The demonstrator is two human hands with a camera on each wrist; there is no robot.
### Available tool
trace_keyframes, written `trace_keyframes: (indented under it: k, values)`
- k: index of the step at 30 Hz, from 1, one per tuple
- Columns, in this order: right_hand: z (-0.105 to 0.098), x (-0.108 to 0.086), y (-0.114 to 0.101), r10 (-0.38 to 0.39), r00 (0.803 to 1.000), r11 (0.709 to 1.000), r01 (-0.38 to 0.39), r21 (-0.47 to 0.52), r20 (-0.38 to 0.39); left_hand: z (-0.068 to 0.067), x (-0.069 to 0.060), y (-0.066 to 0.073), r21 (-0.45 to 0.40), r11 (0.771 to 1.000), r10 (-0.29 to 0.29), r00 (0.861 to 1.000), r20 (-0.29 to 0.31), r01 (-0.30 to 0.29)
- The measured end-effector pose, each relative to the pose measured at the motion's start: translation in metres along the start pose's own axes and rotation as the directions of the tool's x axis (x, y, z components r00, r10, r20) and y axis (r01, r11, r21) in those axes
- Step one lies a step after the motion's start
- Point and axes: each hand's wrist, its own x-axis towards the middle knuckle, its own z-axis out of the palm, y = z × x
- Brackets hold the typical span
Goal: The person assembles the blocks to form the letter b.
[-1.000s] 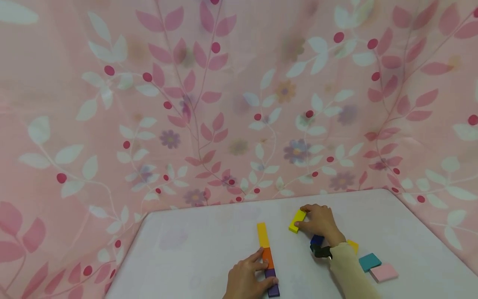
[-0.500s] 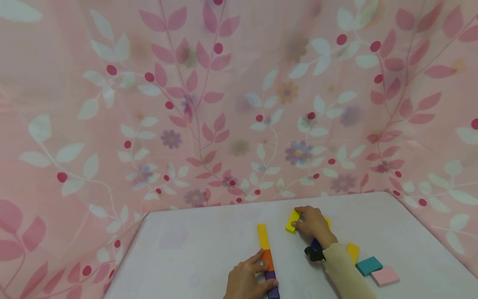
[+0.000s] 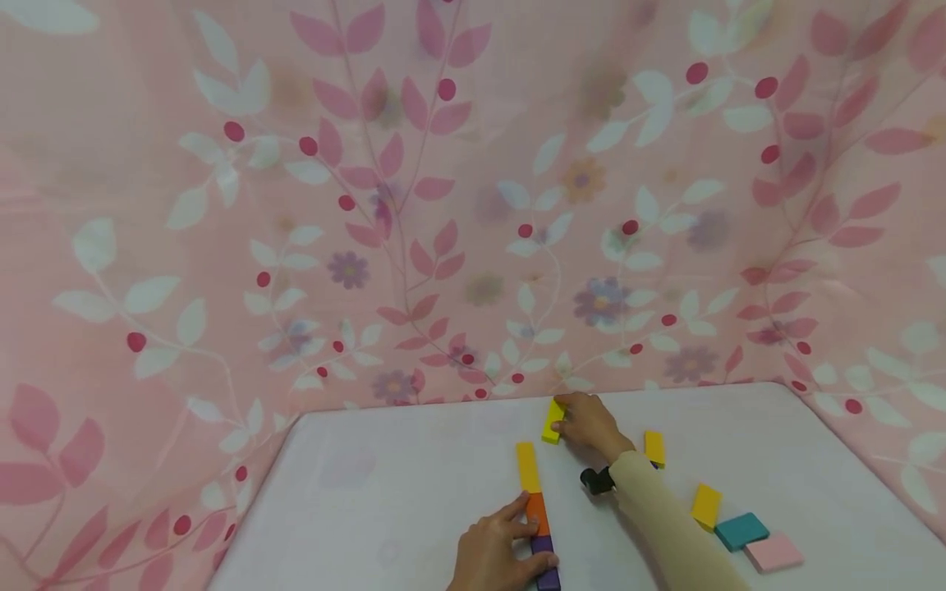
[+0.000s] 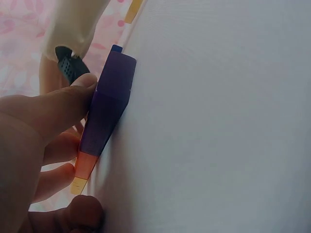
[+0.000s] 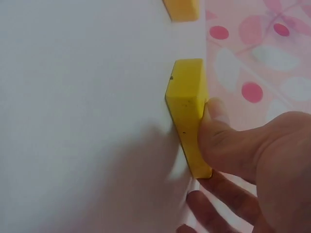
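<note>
A straight row of blocks lies on the white table [image 3: 399,484]: an amber block [image 3: 527,468] at the far end, then an orange block [image 3: 539,517] and a purple block [image 3: 545,566]. My left hand [image 3: 493,550] rests along the row, with its thumb on the purple block and a fingertip near the seam of orange and amber. In the left wrist view the thumb touches the side of the purple block [image 4: 109,107]. My right hand [image 3: 591,425] pinches a bright yellow block [image 3: 553,420] beyond the row, slightly to its right; the right wrist view shows the thumb along this block's side.
On the right lie an amber block [image 3: 654,448], another amber block [image 3: 706,506], a teal block [image 3: 741,531] and a pink block [image 3: 773,552]. A dark blue block is mostly hidden by the right sleeve [image 3: 665,517]. A floral curtain [image 3: 473,205] hangs behind the table.
My right hand has moved left with the yellow block, closer to the row's far end. This uncovers the amber block at the right. The left hand stays on the row.
</note>
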Motion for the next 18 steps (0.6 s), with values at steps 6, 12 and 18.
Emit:
trace_keyframes:
  k: [6, 12, 18]
  values:
    - [0.014, 0.012, -0.004, -0.073, 0.997, 0.989, 0.07, 0.129, 0.019, 0.002, 0.002, 0.003, -0.006, 1.0, -0.012, 1.0, 0.016, 0.012]
    - [0.022, 0.014, -0.004, -0.119, 0.992, 0.974, 0.107, 0.2, 0.05, 0.002, 0.003, 0.004, -0.017, 0.999, -0.041, 0.999, 0.026, 0.042]
    - [0.028, 0.015, -0.004, -0.161, 0.984, 0.974, 0.148, 0.169, 0.069, -0.001, 0.001, 0.003, 0.002, 1.0, -0.026, 1.0, 0.007, 0.026]
